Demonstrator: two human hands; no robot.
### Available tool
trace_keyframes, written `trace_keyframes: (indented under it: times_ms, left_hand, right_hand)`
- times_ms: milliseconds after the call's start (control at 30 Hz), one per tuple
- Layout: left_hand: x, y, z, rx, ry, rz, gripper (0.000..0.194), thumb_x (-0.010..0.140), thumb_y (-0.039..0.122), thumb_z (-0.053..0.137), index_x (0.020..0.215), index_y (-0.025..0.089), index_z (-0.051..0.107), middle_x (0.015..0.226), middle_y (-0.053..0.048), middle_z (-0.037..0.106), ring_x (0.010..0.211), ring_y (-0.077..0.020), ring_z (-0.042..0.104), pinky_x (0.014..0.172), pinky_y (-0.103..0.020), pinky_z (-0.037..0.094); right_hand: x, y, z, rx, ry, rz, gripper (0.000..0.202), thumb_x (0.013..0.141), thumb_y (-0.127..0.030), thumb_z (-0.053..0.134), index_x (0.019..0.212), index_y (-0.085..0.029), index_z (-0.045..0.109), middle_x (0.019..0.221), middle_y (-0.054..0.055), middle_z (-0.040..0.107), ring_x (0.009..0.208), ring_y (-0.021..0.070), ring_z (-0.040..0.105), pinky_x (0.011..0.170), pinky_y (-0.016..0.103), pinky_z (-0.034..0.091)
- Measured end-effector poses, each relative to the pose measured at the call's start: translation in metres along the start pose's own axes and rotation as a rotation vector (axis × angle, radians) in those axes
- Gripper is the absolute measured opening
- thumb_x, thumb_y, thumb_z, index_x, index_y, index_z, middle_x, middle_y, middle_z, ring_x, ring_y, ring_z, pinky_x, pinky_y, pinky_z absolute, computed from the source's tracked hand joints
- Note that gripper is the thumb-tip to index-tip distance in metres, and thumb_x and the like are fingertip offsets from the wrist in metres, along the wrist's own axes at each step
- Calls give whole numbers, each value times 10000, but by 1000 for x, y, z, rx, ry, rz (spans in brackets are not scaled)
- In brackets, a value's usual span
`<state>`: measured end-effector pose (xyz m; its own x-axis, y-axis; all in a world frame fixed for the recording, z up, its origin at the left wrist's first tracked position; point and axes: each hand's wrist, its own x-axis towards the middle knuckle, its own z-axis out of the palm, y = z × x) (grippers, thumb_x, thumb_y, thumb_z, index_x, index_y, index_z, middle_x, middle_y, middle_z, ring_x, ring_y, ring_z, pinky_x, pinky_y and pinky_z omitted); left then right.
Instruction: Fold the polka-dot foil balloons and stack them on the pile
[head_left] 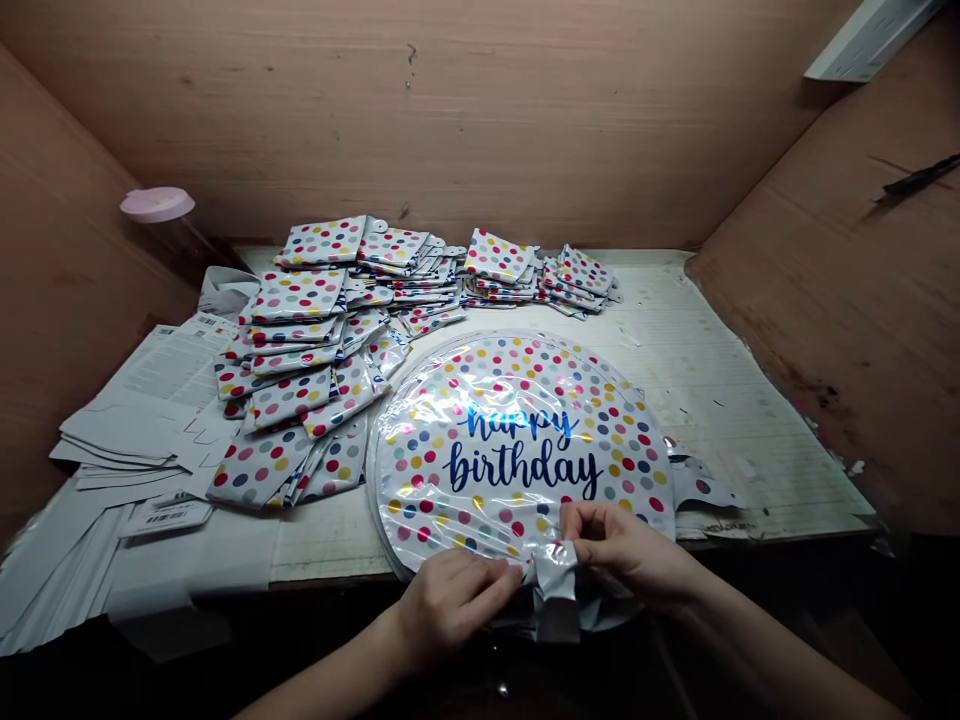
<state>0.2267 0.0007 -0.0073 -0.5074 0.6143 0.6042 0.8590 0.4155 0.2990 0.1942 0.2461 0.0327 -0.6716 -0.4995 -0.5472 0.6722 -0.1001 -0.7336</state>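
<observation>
A round, flat foil balloon (517, 450) with coloured dots and blue "happy birthday" lettering lies on top of others like it at the table's front edge. Its silvery tail (556, 590) hangs over the edge between my hands. My left hand (457, 600) is closed at the balloon's lower edge, fingertips pressed together just left of the tail; what it holds is hidden. With thumb and fingers my right hand (622, 545) pinches the upper right side of the tail.
Folded dotted balloons (300, 295) are piled at the left and along the back. Printed cards and papers (135, 420) lie at the far left, near a cup with a pink lid (157, 204). Brown panels (450, 120) surround the table (750, 440). Another tail (705, 482) sticks out at the right.
</observation>
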Motion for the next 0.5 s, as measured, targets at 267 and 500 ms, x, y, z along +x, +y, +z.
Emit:
trace_keyframes:
  times_ms: [267, 500]
  left_hand:
    - [-13, 5, 3, 150, 12, 183, 117, 876, 123, 593, 935, 184, 673, 1077, -11, 714, 1152, -186, 596, 1087, -370, 420]
    - [-11, -4, 1, 48, -178, 79, 413, 916, 365, 466, 1220, 107, 576, 1151, -154, 662, 1042, -245, 631, 838, -374, 564]
  right_hand:
    - [54, -67, -24, -576, 233, -270, 311, 754, -455, 700, 747, -172, 571, 699, -16, 586, 622, 106, 517, 599, 236, 400]
    - [169, -146, -24, -1230, 643, -426, 163, 857, -261, 583, 740, -150, 603, 766, 67, 612, 807, 228, 573, 799, 403, 403]
